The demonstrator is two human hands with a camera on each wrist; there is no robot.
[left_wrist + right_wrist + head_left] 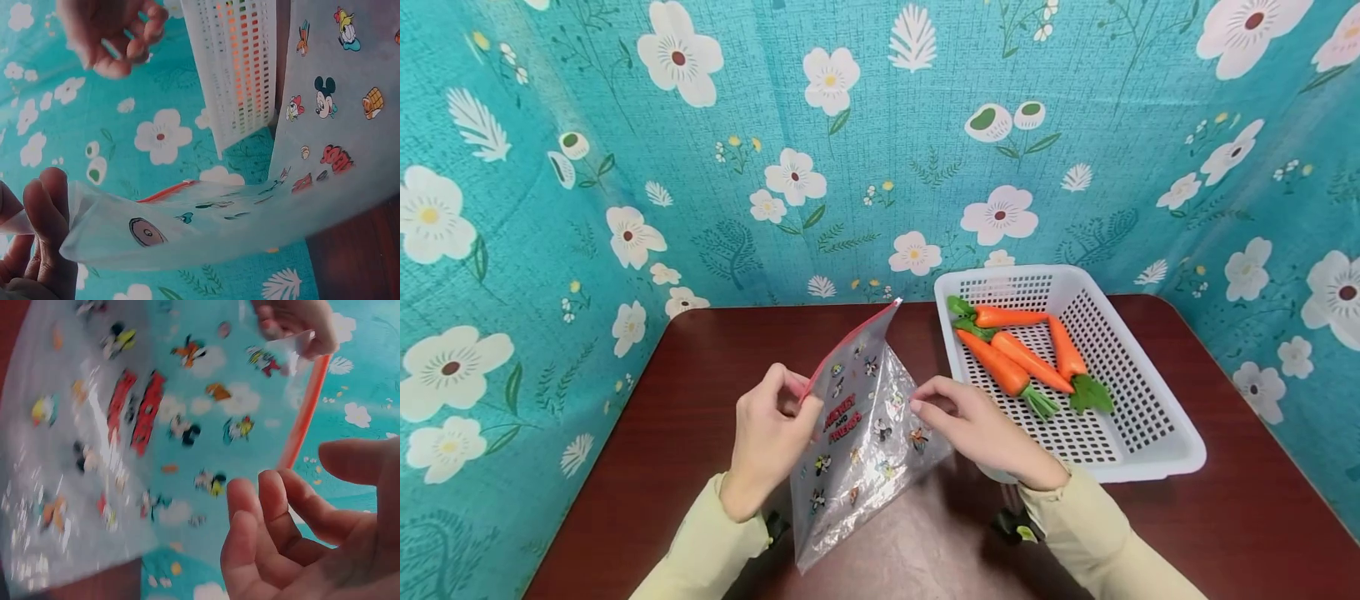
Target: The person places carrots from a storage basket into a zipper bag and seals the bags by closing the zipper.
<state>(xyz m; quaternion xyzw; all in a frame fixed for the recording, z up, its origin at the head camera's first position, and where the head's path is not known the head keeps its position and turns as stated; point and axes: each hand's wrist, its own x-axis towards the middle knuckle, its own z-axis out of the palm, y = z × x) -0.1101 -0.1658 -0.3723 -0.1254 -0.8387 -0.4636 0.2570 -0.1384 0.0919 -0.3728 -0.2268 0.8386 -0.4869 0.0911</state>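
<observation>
A clear zip bag (868,467) with cartoon figures, "Mickey and Friends" lettering and a red zip edge hangs in front of me, its lower part falling toward the table. My left hand (772,437) pinches the bag's top edge near one end of the red zip; in the left wrist view, its fingers (47,206) show around the gathered plastic. Beside the bag's right side is my right hand (981,429). The right wrist view shows its loosely curled fingers (244,540), with the thumb apart and nothing between them.
To the right stands a white perforated basket (1157,417) holding several orange carrots (1033,364) with green tops. Dark reddish-brown wood forms the table (647,467). A teal flowered cloth (865,125) hangs behind it and along both sides.
</observation>
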